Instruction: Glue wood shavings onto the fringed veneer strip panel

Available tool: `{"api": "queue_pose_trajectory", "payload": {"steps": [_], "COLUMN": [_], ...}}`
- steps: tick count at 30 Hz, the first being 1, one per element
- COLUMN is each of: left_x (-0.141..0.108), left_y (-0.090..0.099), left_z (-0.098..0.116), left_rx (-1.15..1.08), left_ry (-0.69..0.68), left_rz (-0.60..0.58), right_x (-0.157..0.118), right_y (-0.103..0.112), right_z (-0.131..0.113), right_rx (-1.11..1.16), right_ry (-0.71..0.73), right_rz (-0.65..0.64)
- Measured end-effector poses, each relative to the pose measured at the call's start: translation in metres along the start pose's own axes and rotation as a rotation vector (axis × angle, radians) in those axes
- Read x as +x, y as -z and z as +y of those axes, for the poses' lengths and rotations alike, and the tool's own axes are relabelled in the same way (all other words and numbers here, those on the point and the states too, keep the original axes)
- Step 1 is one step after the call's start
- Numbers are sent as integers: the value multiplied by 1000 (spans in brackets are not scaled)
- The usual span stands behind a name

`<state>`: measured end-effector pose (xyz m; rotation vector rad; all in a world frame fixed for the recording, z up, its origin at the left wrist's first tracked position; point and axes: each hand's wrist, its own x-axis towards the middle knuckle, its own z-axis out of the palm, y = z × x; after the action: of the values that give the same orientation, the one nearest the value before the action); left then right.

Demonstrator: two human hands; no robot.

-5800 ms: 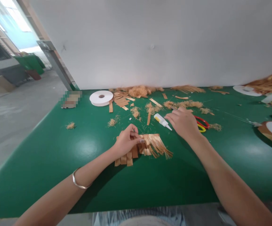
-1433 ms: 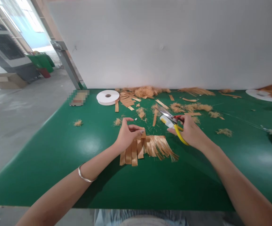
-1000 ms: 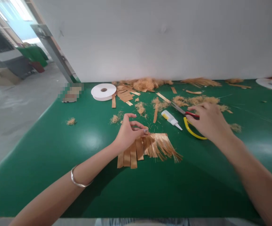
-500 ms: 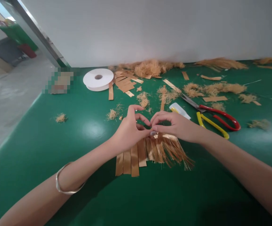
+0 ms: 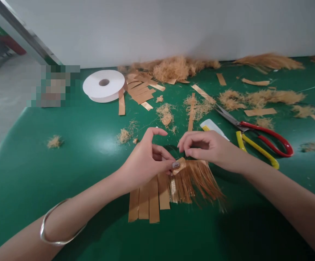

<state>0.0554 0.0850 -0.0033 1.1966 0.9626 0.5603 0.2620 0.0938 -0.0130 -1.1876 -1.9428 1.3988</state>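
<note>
My left hand (image 5: pixel 149 159) pinches the top edge of a brown strip fringe between thumb and fingers, its index finger raised and curved. Flat uncut strips (image 5: pixel 148 199) hang at the fringe's left. On its right side, finely shredded strands (image 5: pixel 198 177) fan out over the table. Just above the shredded part, my right hand (image 5: pixel 203 145) is closed, fingers curled towards the thumb and slightly apart from the fringe. Whatever its fingertips hold, if anything, is too small to make out. Beyond the right hand lie scissors (image 5: pixel 235 121) with one red and one yellow handle.
A white roll (image 5: pixel 94 78) lies at the back left of the green table (image 5: pixel 100 195). Loose brown strips (image 5: pixel 141 92) and fibre tufts (image 5: pixel 171 69) are scattered along the grey wall. A white-and-yellow object (image 5: pixel 213 127) lies beside the scissors.
My right hand has drawn away from my left, up and to the right, uncovering a folded bit of brown strip at my left thumb. The camera view has shifted slightly.
</note>
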Motion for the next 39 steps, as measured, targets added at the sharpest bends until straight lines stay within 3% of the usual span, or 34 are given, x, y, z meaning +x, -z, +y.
{"api": "queue_pose_trajectory", "payload": {"steps": [11,20,24,31,33,35,37,39], "left_x": [5,6,8,11,12,13,14,14], "left_y": [-2,-1,-1,0,0,0,1,1], "left_z": [-2,-1,-2,-3,-2,-1,-1,-1], "left_rx": [-23,-53,-74,-136,-146,-151,-150,-147], "left_ry": [65,116,151,189,193,201,206,206], "left_rz": [-18,13,31,53,59,57,56,46], "right_x": [0,2,4,4,2,2,2,3], "right_y": [-2,8,7,8,7,6,5,3], "right_z": [-6,14,19,11,7,3,1,0], "right_rx": [-84,80,277,906,843,585,289,85], "right_ry": [-26,-54,-58,-170,-176,-188,-181,-122], "right_rz": [-84,-96,-65,-75,13,113,84,-26]}}
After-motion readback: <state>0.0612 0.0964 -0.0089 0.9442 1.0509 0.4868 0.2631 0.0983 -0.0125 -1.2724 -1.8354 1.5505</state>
